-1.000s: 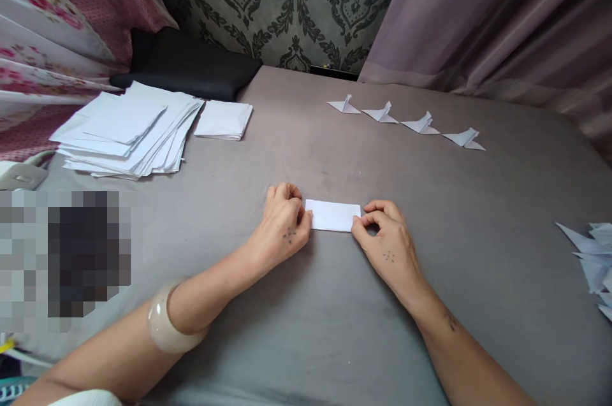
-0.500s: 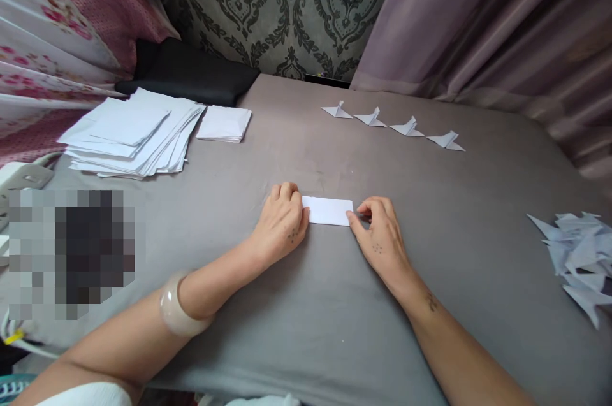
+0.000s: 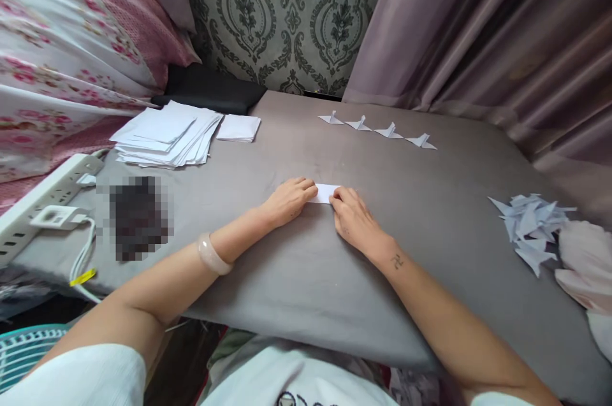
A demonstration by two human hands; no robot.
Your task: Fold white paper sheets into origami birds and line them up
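A small folded white paper (image 3: 324, 193), shaped like a narrow rectangle, lies on the grey cloth surface. At its left end is my left hand (image 3: 291, 199), fingers curled together and holding the paper down; they hide that end. My right hand (image 3: 354, 213) grips the other end, thumb and fingers closed over its near right corner. Only the middle of the paper shows between the two hands. Beyond it, several folded paper birds (image 3: 391, 130) sit in a slanting row.
Large white sheets (image 3: 167, 135) are stacked at the back left, beside a smaller stack of paper squares (image 3: 238, 128). Several folded paper pieces (image 3: 533, 218) are heaped at the right, near a pale cloth (image 3: 586, 259). A power strip (image 3: 48, 199) with white cables lies along the left edge.
My right hand has moved left over the paper's right end, and its fingers have closed there. Less of the paper shows. The camera view has shifted, bringing the power strip and my shirt into sight.
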